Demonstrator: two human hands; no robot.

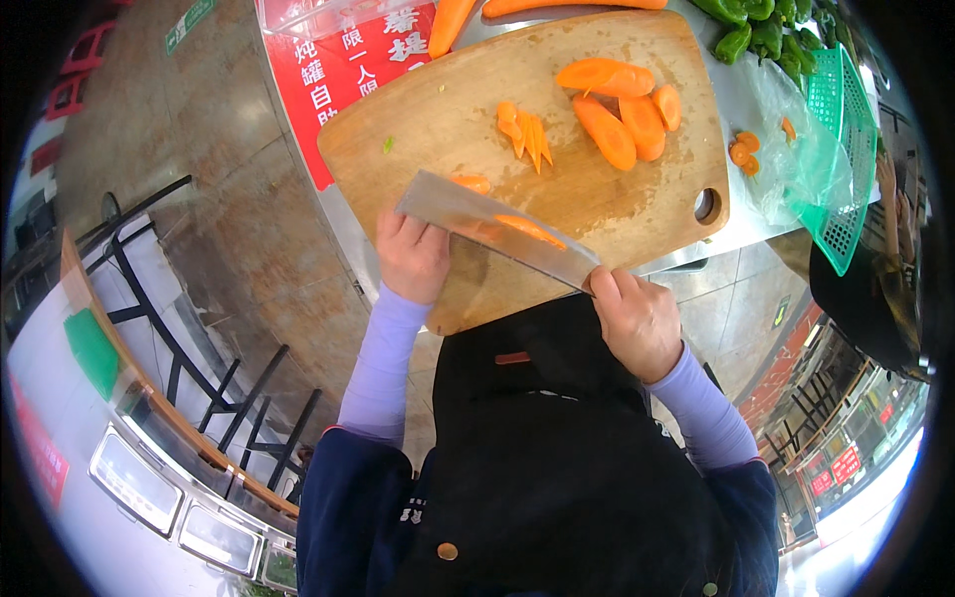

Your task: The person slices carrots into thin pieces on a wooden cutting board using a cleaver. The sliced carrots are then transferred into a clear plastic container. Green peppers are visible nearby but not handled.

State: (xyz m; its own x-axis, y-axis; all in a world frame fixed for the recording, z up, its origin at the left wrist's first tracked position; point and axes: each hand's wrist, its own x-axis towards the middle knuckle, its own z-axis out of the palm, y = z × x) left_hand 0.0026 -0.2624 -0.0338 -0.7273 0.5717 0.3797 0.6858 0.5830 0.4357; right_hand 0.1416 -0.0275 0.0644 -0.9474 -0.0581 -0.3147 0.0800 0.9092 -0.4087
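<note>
My right hand (pixel 638 317) grips a wide-bladed cleaver (pixel 500 227) at its handle end, mostly hidden by the fingers. The blade slants up to the left above a wooden cutting board (pixel 448 97). At the blade's far end is my left hand (pixel 414 254), its fingers bent against the metal and partly hidden behind it. An orange strip shows on the blade's face; whether it is carrot or a reflection I cannot tell. Behind the blade a carrot piece (pixel 471 183) peeks out. Thin carrot slices (pixel 530 138) lie mid-board, and thick slanted carrot chunks (pixel 613 134) lie at the upper right.
Whole carrots (pixel 574 6) lie beyond the board. To the right are green peppers (pixel 768 33), a clear plastic bag (pixel 783 142), carrot ends (pixel 744 153) and a green plastic basket (pixel 839 164). A red printed sheet (pixel 298 89) lies at the left. Part of another person shows at far right.
</note>
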